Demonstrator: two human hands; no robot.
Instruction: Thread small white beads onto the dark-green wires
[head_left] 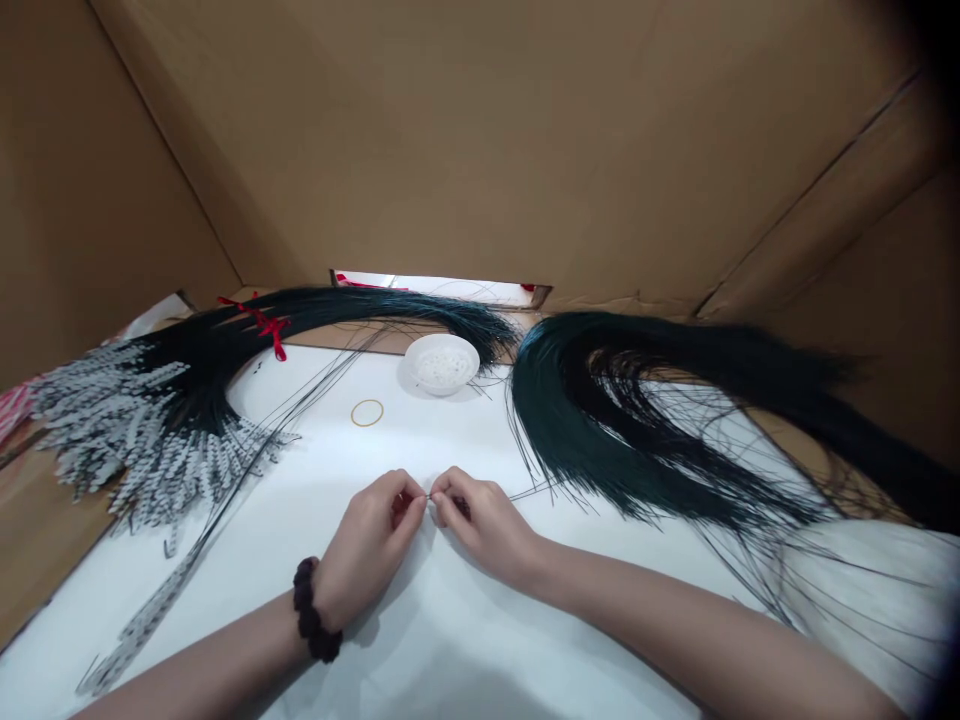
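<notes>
My left hand, with a dark scrunchie at its wrist, is closed in a pinch. My right hand pinches close beside it, the fingertips nearly meeting. Between them shows a tiny dark end of a thin strand, which runs out behind my right hand toward the green bundle; any small piece in my fingertips is too small to make out. Beyond the hands stands a white bowl of small whitish bits, perhaps beads. Nearby on the white surface lies a yellow rubber band.
To the right curves a loose bundle of dark green strands. At left, a bundle with white beaded-looking ends is tied with red ribbon. Several white-ended strands lie apart. Cardboard walls surround the surface; a white bag sits at right.
</notes>
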